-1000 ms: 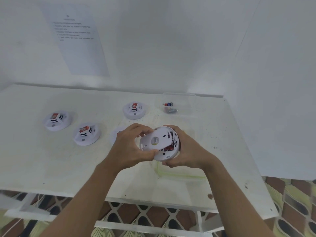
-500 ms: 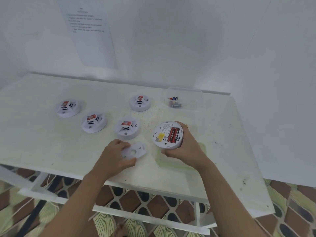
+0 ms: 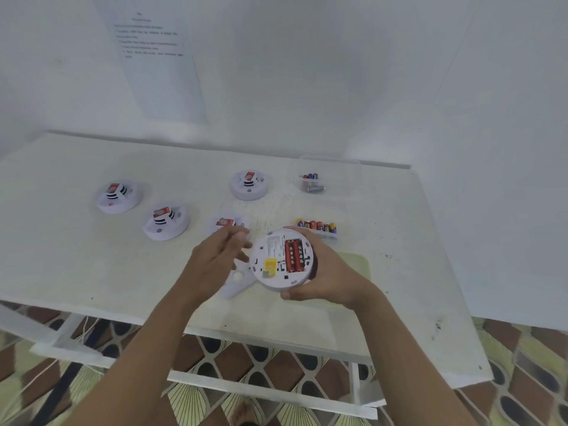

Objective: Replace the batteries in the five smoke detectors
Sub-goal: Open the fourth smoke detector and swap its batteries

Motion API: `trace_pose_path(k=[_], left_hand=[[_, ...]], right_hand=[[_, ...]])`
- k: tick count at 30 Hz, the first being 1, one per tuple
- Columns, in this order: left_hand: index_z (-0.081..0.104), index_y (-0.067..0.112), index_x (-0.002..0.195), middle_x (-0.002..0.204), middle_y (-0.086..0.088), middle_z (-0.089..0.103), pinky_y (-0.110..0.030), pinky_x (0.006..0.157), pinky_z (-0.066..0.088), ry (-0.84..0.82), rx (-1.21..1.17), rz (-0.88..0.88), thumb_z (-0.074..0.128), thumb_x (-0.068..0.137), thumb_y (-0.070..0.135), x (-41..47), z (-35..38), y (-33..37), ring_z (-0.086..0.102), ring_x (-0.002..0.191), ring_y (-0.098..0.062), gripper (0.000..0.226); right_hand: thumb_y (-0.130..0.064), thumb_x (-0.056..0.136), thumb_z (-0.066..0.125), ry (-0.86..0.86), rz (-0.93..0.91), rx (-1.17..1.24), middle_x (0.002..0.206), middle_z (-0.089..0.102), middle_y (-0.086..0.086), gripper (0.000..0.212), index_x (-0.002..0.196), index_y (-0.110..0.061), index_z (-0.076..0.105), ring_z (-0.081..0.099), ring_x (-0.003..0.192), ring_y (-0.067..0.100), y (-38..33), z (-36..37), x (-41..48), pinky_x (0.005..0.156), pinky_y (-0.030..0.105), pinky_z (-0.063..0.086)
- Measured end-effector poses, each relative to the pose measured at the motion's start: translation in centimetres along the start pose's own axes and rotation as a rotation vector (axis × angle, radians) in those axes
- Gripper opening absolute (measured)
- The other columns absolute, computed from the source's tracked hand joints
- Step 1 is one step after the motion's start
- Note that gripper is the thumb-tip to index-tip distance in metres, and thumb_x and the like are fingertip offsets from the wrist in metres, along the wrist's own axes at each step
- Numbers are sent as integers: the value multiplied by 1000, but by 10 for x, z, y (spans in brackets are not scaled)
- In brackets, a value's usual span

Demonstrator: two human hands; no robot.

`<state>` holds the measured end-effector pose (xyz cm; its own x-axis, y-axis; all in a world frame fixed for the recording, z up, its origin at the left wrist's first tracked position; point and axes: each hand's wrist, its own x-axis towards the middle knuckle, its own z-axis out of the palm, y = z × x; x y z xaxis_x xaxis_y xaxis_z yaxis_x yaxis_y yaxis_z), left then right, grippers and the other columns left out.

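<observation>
My right hand (image 3: pixel 325 278) grips a round white smoke detector (image 3: pixel 276 262), turned back side up. Two red batteries (image 3: pixel 294 256) sit in its bay beside a yellow label. My left hand (image 3: pixel 215 259) hovers just left of it, fingers apart and holding nothing. The detached white back cover (image 3: pixel 238 281) lies on the table under that hand. Several other detectors rest face up: far left (image 3: pixel 117 196), left of centre (image 3: pixel 166 222), one partly hidden behind my left hand (image 3: pixel 226 224), and one at the back (image 3: pixel 249 185).
A row of fresh batteries (image 3: pixel 318 227) lies just behind the held detector. A clear plastic box (image 3: pixel 329 176) at the back right holds a few batteries. The white table (image 3: pixel 61 256) ends at a near edge; a printed sheet (image 3: pixel 156 56) hangs on the wall.
The cover came off the detector and my left hand laid it on the table, then let go and rose beside the detector. My right hand tilted the open back toward me.
</observation>
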<state>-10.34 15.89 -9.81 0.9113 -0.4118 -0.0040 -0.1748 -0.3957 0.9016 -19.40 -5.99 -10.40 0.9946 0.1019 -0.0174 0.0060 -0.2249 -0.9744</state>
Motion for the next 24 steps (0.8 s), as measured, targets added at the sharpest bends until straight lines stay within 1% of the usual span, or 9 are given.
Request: trace_pose_path(k=[3,5,8,11,13,16,19,22,24], left_hand=[[68,30,112,89,10,73,-28,70,55,-154,-1,-12,45,104,35,7,2,15,65,73,-8,25],[69,31,114,89,7,73,-28,68,52,-200,0,9,50,102,35,13,2,17,60,68,-10,23],[70,24,118,100,-4,75,-31,73,53,-205,-185,-5,55,101,28,22,3,20,65,81,-20,23],[66,10,121,109,-14,73,-38,81,58,-136,-463,-77,58,99,16,32,6,26,71,99,-31,24],[61,6,122,112,-19,71,-36,79,59,-81,-600,-106,61,96,11,38,7,31,71,98,-33,27],[56,3,120,113,-24,66,-36,74,60,-3,-764,-162,68,89,3,47,10,37,73,90,-34,34],[52,0,119,111,-29,61,-36,72,61,10,-799,-182,73,82,-1,54,14,40,73,87,-35,42],[53,2,119,106,-26,63,-35,74,60,-57,-677,-143,89,66,3,61,13,36,73,91,-33,65],[55,6,119,104,-24,65,-33,72,58,-145,-611,-115,90,62,12,63,9,33,73,89,-33,67]], right_hand=[[4,69,89,-28,12,-4,132,59,-12,100,147,-32,38,58,125,6,-1,-4,6,98,28,54],[4,70,88,-33,30,44,139,56,-7,109,154,-29,29,58,127,10,0,-8,9,100,31,54],[5,70,87,23,43,183,145,52,-3,112,157,-29,25,61,126,18,1,-15,15,98,39,56],[7,72,80,145,1,387,142,56,1,89,148,-17,40,66,117,24,3,-15,24,87,36,57],[3,76,75,281,-28,503,129,63,3,65,135,-9,50,67,108,24,1,-11,31,87,31,56],[-4,91,64,444,-73,647,114,68,11,29,118,-4,56,68,100,23,-5,-6,42,83,27,57],[-18,90,72,543,-53,593,111,70,8,31,114,-8,56,72,93,20,-19,-2,53,75,26,57],[-14,93,70,640,-30,442,115,70,11,30,119,-7,57,73,94,24,-29,-5,62,72,32,60],[-16,97,66,658,-37,386,112,73,11,23,119,-10,62,73,93,28,-34,-10,65,74,41,61]])
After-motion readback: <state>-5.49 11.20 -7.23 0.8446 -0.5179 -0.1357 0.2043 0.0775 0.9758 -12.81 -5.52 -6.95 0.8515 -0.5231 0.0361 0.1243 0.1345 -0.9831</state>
